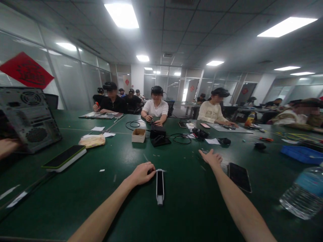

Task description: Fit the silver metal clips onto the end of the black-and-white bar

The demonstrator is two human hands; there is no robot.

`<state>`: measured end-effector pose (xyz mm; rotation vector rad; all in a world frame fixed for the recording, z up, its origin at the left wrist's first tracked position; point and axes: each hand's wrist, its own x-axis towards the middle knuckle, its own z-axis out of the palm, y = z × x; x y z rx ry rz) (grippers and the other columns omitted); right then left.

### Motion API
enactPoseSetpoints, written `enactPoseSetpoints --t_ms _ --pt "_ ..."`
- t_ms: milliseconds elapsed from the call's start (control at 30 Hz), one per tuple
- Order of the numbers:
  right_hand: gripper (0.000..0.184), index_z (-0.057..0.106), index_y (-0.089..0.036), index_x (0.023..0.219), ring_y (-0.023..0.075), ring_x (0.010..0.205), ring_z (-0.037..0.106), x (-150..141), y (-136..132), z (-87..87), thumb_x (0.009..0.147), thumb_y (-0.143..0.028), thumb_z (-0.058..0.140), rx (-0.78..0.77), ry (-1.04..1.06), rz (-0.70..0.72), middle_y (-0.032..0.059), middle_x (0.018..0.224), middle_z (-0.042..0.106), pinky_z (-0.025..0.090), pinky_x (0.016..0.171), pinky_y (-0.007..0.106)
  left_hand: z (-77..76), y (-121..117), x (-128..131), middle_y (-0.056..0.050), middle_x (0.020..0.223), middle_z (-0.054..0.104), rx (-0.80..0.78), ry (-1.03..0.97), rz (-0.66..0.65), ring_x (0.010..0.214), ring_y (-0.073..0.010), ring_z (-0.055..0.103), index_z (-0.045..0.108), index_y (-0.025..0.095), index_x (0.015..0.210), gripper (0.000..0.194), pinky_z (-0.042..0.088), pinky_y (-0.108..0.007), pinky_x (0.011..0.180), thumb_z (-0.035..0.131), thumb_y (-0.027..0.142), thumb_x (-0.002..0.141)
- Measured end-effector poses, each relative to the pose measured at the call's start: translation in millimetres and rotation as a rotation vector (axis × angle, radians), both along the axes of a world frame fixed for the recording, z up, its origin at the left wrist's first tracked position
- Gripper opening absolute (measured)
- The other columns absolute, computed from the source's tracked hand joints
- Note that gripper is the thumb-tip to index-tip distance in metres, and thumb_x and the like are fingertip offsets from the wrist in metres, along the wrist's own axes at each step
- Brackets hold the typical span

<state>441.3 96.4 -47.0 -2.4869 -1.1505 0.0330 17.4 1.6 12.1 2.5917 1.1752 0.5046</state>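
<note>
My left hand [143, 173] rests on the green table with its fingers curled together. Its fingertips meet the far left end of a slim device [159, 186] that has a white frame and a black middle. Whatever is under those fingers is dark and too small to name. Farther out on the right, my right hand [212, 158] is stretched over the tabletop, thumb and fingers apart. A small shiny piece [205, 152] lies beside its thumb and fingers; I cannot tell whether they touch it.
A black phone-like slab [239, 176] lies by my right forearm, with a water bottle [306, 191] and blue tray [302, 154] beyond. Ahead are a small cardboard box [138, 135] and a black stand [158, 137]. A computer case [31, 117] stands left; several people sit opposite.
</note>
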Motion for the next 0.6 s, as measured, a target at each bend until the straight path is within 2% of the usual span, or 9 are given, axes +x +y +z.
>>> enactPoseSetpoints --t_ms 133,233,333,500,600 --pt "0.085 0.03 -0.01 0.142 0.0367 0.13 0.03 18.4 24.7 -0.1 0.081 -0.069 0.038 -0.058 -0.035 0.292 0.0248 0.14 0.032 0.022 0.104 0.048 -0.5 1.8 4.7 -0.003 0.086 0.061 -0.013 0.016 0.006 0.076 -0.0152 0.057 0.062 0.019 0.088 0.019 0.044 -0.024 0.067 0.048 0.03 0.087" --pt "0.069 0.038 -0.014 0.139 0.0294 0.132 0.031 24.0 35.8 1.3 0.087 -0.059 0.039 -0.102 -0.051 0.498 0.017 0.143 0.033 0.023 0.107 0.04 -0.2 2.5 6.8 -0.003 0.086 0.061 -0.009 0.014 0.003 0.076 -0.0149 0.057 0.062 0.019 0.088 0.018 0.043 -0.025 0.067 0.048 0.03 0.087" --pt "0.059 0.045 -0.015 0.135 0.0252 0.131 0.034 23.1 38.0 2.9 0.09 -0.053 0.036 -0.109 -0.048 0.564 0.0133 0.143 0.036 0.024 0.107 0.035 -0.3 2.8 6.9 -0.002 0.087 0.061 -0.009 0.011 0.001 0.075 -0.0146 0.057 0.061 0.019 0.088 0.018 0.043 -0.025 0.067 0.047 0.03 0.087" --pt "0.055 0.045 -0.016 0.135 0.025 0.133 0.03 12.4 28.1 3.5 0.092 -0.048 0.037 -0.109 -0.053 0.623 0.0106 0.142 0.038 0.021 0.108 0.037 -0.6 2.7 6.7 -0.002 0.086 0.061 -0.021 0.009 0.008 0.076 -0.0148 0.057 0.061 0.019 0.088 0.018 0.042 -0.025 0.067 0.047 0.03 0.087" --pt "0.055 0.043 -0.016 0.136 0.0228 0.134 0.029 2.3 20.5 4.3 0.092 -0.048 0.038 -0.106 -0.06 0.678 0.0084 0.143 0.038 0.022 0.108 0.035 0.1 2.4 7.3 -0.002 0.086 0.061 -0.022 0.001 0.009 0.075 -0.0148 0.057 0.061 0.019 0.087 0.018 0.042 -0.025 0.066 0.048 0.031 0.087"
